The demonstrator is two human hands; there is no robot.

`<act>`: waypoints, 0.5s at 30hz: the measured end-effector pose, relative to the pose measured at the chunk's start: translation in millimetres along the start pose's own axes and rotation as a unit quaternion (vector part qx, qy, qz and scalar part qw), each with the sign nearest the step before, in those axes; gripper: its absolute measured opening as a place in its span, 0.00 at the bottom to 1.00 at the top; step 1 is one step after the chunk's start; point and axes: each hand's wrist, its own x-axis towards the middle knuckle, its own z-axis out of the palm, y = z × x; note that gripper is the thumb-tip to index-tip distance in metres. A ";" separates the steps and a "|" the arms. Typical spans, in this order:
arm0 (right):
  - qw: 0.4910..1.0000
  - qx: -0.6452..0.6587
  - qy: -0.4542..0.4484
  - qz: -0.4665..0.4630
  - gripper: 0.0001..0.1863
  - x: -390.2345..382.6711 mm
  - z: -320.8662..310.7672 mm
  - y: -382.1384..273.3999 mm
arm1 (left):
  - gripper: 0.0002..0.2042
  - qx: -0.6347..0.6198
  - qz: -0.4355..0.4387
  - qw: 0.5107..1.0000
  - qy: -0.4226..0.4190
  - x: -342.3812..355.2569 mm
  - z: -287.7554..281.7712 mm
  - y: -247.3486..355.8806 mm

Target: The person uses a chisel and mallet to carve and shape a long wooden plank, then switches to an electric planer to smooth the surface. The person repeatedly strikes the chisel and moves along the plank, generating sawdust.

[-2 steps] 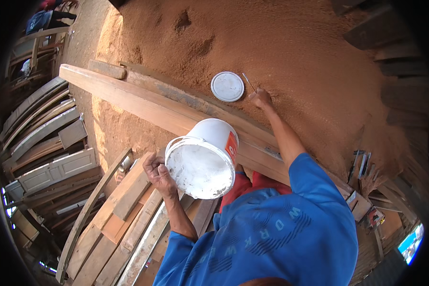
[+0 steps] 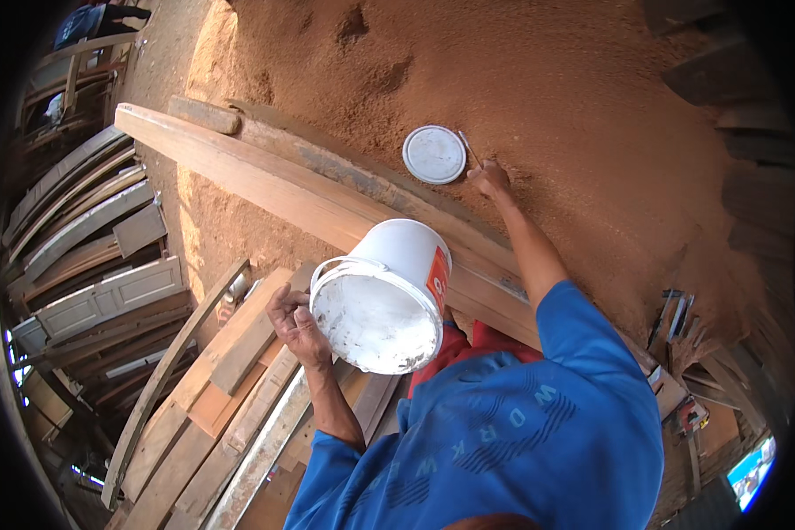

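Note:
My left hand [image 2: 299, 322] has its fingers curled at the rim of a white bucket [image 2: 375, 309] with an orange-red label and a wire-like white handle. The bucket is tipped, showing its smudged white interior. My right hand [image 2: 491, 178] grips a thin stick-like tool [image 2: 468, 144] beside a round white lid [image 2: 434, 155], which lies on the reddish sawdust-like ground. Long wooden boards [image 2: 265, 185] run diagonally under the bucket.
Stacked planks and old panels [image 2: 106, 300] line the left, with more loose boards [image 2: 203, 406] below. Dark timber [image 2: 760, 177] stands at right, near some tools [image 2: 676, 314]. Part of another person [image 2: 88, 26] shows at top left.
The view has shifted slightly, so the lid and my right hand appear a little higher and farther right. The bucket and my grips look much the same.

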 end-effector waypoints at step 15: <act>0.988 0.109 0.082 0.078 0.31 53.2 44.6 -14.5 | 0.28 0.095 -0.019 0.995 0.013 -10.5 7.9 8.1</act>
